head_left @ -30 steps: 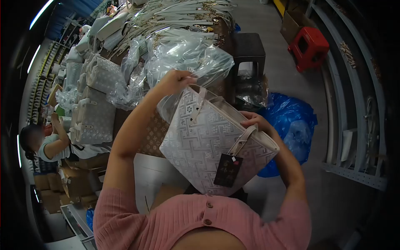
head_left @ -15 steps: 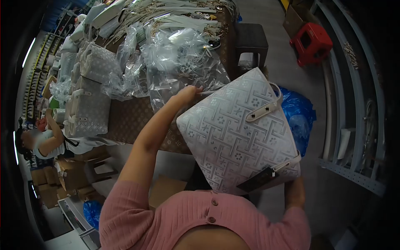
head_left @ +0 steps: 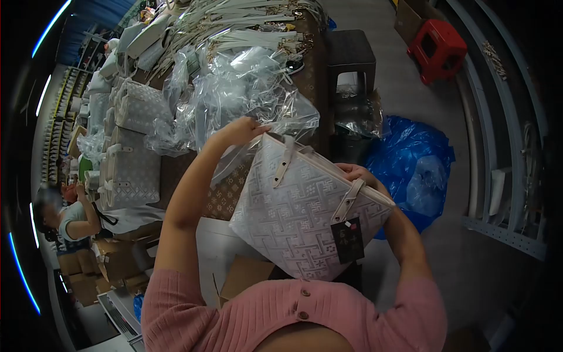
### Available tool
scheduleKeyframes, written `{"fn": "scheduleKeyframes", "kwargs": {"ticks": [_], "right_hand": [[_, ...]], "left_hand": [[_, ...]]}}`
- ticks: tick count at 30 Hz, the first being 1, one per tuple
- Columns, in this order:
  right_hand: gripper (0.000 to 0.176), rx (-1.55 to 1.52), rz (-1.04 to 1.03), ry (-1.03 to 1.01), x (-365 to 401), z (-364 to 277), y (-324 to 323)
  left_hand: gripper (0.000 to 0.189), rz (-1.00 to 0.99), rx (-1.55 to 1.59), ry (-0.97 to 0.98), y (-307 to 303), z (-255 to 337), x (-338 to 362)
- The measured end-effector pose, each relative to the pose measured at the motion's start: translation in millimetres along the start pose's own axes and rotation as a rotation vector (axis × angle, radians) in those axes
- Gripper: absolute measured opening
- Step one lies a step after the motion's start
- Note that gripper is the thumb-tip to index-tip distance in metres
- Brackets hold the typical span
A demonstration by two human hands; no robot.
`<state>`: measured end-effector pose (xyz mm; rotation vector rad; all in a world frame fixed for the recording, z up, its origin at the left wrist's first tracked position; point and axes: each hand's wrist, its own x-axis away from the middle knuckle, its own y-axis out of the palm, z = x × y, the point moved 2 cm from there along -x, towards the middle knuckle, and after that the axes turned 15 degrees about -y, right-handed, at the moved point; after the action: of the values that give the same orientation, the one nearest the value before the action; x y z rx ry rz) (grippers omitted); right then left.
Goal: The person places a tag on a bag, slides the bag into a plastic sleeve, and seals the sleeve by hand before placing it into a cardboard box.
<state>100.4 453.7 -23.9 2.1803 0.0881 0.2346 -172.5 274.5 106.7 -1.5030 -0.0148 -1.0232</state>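
A pale silver-white tote bag (head_left: 293,211) with a woven-look pattern is tilted in front of my chest, its zip edge facing up and right. Two short handles and a black hang tag (head_left: 347,242) hang on its near side. My right hand (head_left: 359,175) grips the tote's top edge from the far side, fingers curled over it. At the tote's upper left corner, my left hand (head_left: 249,130) is closed, apparently pinching a clear plastic bag (head_left: 293,124); its fingertips are partly hidden. More clear film hangs below that wrist.
Clear plastic bags (head_left: 234,82) and white straps (head_left: 252,23) cover the brown-patterned table (head_left: 226,196). Finished-looking handbags (head_left: 138,167) stand at left, near another person (head_left: 76,217). A dark stool (head_left: 350,53), blue plastic sack (head_left: 404,170), red stool (head_left: 440,50) and metal rack (head_left: 504,234) are at right.
The tote has turned and dropped lower and left, its zip edge now upward. My right hand has moved from its lower right corner to the top edge. My left hand shifted slightly left.
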Motion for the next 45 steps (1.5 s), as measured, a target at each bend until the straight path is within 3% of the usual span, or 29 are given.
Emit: {"fn": "scheduleKeyframes", "kwargs": {"ticks": [1,3,5,7,8,10,12,14,15,16,18,19,21,23,25,27,28,29,31,35,37,38,40,41,42,44,45], "right_hand": [[0.054,-0.114,0.030,-0.027,5.6,5.2,-5.3],[0.057,-0.345,0.063,-0.017,14.1,23.9,-21.7],[0.057,-0.366,0.038,-0.021,8.2,30.4,-27.2],[0.057,-0.410,-0.006,-0.045,2.0,35.6,-30.5],[0.057,-0.432,-0.029,-0.059,-1.0,39.0,-30.8],[0.058,-0.478,-0.079,-0.082,-10.6,42.9,-32.8],[0.058,-0.525,-0.125,-0.100,-19.5,46.2,-33.3],[0.058,-0.570,-0.160,-0.121,-22.1,49.5,-34.1],[0.058,-0.594,-0.177,-0.135,-22.1,51.3,-34.6],[0.059,-0.617,-0.197,-0.147,-23.4,52.1,-34.3],[0.059,-0.666,-0.246,-0.171,-30.0,53.1,-31.6],[0.059,-0.671,-0.252,-0.164,-28.3,41.1,-9.7],[0.061,-0.660,-0.346,-0.196,-18.3,0.2,55.0],[0.061,-0.631,-0.307,-0.146,-41.4,35.3,9.3],[0.060,-0.594,-0.257,-0.106,-61.2,78.5,-31.7],[0.056,-0.991,-0.395,-0.033,-72.1,104.8,-49.0],[0.052,-0.450,-0.022,0.017,-52.8,62.5,-11.5],[0.052,-0.451,-0.024,0.022,-55.8,70.2,-14.2],[0.044,-0.678,-0.220,-0.072,-63.0,87.5,-18.3],[0.043,-0.628,-0.164,-0.080,-40.2,92.7,-14.6],[0.043,-0.595,-0.141,-0.074,-41.6,87.7,-15.9],[0.043,-0.584,-0.135,-0.068,-34.1,85.6,-16.8],[0.042,-0.568,-0.125,-0.050,-23.3,89.3,-15.3],[0.042,-0.561,-0.121,-0.040,-20.9,91.9,-15.3],[0.042,-0.554,-0.117,-0.031,-18.6,89.7,-17.7],[0.042,-0.534,-0.111,-0.022,-7.4,99.1,-11.4],[0.041,-0.524,-0.103,-0.018,-10.8,98.5,-11.3]], "left_hand": [[0.032,-0.003,-0.002,-0.008,-0.6,-12.1,10.7],[0.024,0.042,-0.012,0.206,-1.4,-27.2,32.6],[0.023,0.128,-0.053,0.208,8.4,-33.0,50.2],[0.033,0.586,-0.080,0.129,17.4,-37.7,60.9],[0.033,0.587,-0.076,0.125,21.2,-35.2,63.1],[0.044,0.501,0.129,0.143,30.7,-19.6,61.3],[0.044,0.452,0.109,0.227,37.3,-5.7,54.6],[0.040,0.235,0.510,0.262,43.6,-6.3,40.9],[0.029,0.262,0.623,0.288,41.8,-16.6,34.4],[0.029,0.263,0.629,0.284,39.3,-27.4,31.7],[0.024,0.207,0.519,0.002,35.5,-50.7,29.4],[0.024,0.291,0.328,-0.097,34.0,-58.7,31.4],[0.024,0.297,0.373,-0.012,55.0,-89.5,17.4],[0.026,0.305,0.426,0.087,64.2,-93.0,18.8],[0.029,-0.033,1.142,-0.037,68.6,-75.5,33.5],[0.030,-0.075,1.093,-0.127,63.6,-86.8,37.9],[0.030,-0.118,1.043,-0.230,61.3,-97.7,39.0],[0.030,-0.116,1.045,-0.235,59.9,-99.8,39.7],[0.029,0.021,0.868,-0.122,53.9,-101.5,44.9],[0.025,0.222,0.783,0.048,43.6,-83.5,81.3],[0.027,0.717,0.157,0.150,41.8,-94.1,102.2],[0.027,0.721,0.161,0.138,45.5,-98.4,112.5],[0.032,1.049,0.000,-0.068,49.4,-108.0,138.9],[0.023,1.150,-0.038,-0.165,63.8,-121.8,140.0],[0.023,1.151,-0.041,-0.183,81.3,-131.0,140.3],[0.014,0.921,0.523,-0.479,120.9,-155.5,138.8],[0.013,0.968,0.574,-0.484,139.3,-160.3,134.1]]}}
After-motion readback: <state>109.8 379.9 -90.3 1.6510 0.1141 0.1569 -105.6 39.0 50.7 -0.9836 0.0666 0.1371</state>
